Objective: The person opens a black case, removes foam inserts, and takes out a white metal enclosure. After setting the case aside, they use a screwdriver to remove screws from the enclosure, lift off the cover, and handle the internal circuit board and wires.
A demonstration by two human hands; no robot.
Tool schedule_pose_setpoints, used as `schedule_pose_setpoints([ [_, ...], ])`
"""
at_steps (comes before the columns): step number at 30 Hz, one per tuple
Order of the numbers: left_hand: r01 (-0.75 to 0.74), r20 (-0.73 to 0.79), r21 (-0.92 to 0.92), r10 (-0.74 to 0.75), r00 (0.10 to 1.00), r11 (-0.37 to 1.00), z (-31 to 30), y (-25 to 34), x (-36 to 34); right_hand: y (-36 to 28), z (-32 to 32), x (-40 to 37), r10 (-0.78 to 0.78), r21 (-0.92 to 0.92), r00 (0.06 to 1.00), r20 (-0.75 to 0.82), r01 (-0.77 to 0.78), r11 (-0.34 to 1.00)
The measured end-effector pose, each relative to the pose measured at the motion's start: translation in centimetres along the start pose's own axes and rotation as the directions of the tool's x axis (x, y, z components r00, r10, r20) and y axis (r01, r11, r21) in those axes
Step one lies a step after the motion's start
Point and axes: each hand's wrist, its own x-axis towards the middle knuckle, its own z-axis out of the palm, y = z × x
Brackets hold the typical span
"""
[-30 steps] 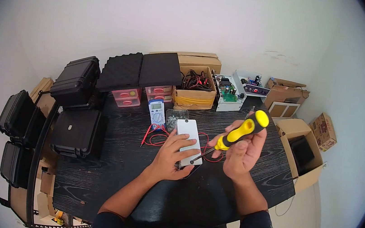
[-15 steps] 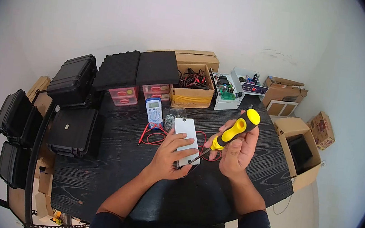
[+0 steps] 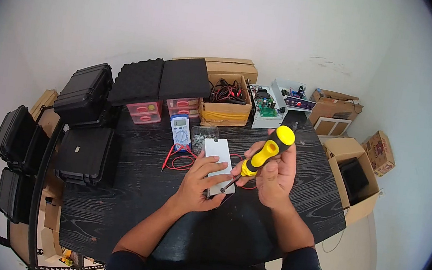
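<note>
A small white rectangular box (image 3: 216,150) with a dark screw near each end rests on the black table. My left hand (image 3: 199,184) is closed around it, the fingers lying across its top face and the thumb at its near edge. In my right hand (image 3: 276,177) is a yellow-and-black screwdriver (image 3: 264,154), held at a slant with the fingers wrapped about the handle. Its shaft runs down to the left, and the tip is at the screw on the box's near end. Whether the tip sits in the screw head is too small to tell.
Beyond the box are a multimeter (image 3: 180,130) with red leads (image 3: 180,162) and a clear tray of small screws (image 3: 205,133). Black cases (image 3: 86,156) stand on the left. A carton of cables (image 3: 224,115) and an opened circuit-board unit (image 3: 267,109) line the back.
My right hand and the screwdriver handle have shifted a little left, and the screwdriver leans less. Its tip stays at the near screw. My left hand keeps its hold on the box.
</note>
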Motion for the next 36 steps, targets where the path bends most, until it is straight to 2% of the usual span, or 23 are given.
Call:
schedule_pose_setpoints([
  [2, 0.005, -0.006, -0.012, -0.005, 1.0, 1.0, 0.1, -0.1, -0.2, 0.2, -0.1, -0.1, 0.073, 0.082, 0.997, -0.01, -0.072, 0.994],
  [6, -0.004, -0.002, -0.002, 0.004, 1.0, 1.0, 0.2, -0.3, -0.3, 0.2, 0.6, 0.2, 0.002, 0.011, 1.0, 0.02, -0.003, 1.0],
  [9, -0.002, -0.017, -0.023, 0.002, 1.0, 1.0, 0.2, -0.1, -0.3, 0.4, -0.7, 0.6, 0.136, 0.125, 0.981, 0.138, -0.153, 0.98],
  [12, -0.014, -0.035, -0.045, 0.013, 0.999, 0.999, 0.3, -0.1, -0.2, 0.5, -0.4, 0.8, 0.339, 0.34, 0.929, 0.15, -0.371, 0.864],
  [16, -0.024, -0.026, -0.039, 0.023, 0.999, 0.999, 0.4, -0.4, -0.4, 0.5, 0.8, 1.0, 0.284, 0.429, 0.953, 0.106, -0.301, 0.852],
  [19, -0.031, -0.019, -0.018, 0.031, 0.999, 0.999, 0.3, -0.4, -0.5, 0.7, 0.7, 0.7, 0.125, 0.166, 0.988, 0.091, -0.139, 0.976],
  [22, -0.039, -0.036, -0.021, 0.039, 0.999, 0.999, 0.7, -0.5, -0.5, 1.1, -0.1, 0.4, 0.218, 0.187, 0.971, 0.098, -0.233, 0.954],
  [23, -0.039, -0.045, -0.026, 0.038, 0.998, 0.999, 0.9, -0.5, -0.5, 0.9, 0.0, 0.3, 0.321, 0.29, 0.943, 0.083, -0.331, 0.898],
  [26, -0.068, -0.069, 0.02, 0.069, 0.995, 0.997, 1.0, -0.2, -0.5, 0.1, 0.9, 1.0, 0.426, 0.472, 0.9, 0.09, -0.415, 0.778],
  [30, -0.068, -0.112, -0.024, 0.065, 0.992, 0.997, 1.5, 0.1, -1.2, 0.8, 0.8, 0.5, 0.204, 0.28, 0.975, 0.087, -0.22, 0.934],
  [33, -0.15, -0.112, -0.007, 0.148, 0.983, 0.989, 2.2, -0.5, -2.1, 0.5, 0.0, 0.3, 0.202, 0.061, 0.971, 0.127, -0.211, 0.976],
  [36, -0.256, -0.15, 0.055, 0.261, 0.954, 0.965, 2.6, -0.6, -2.2, 0.6, 0.0, 0.2, 0.332, 0.253, 0.933, 0.136, -0.357, 0.899],
])
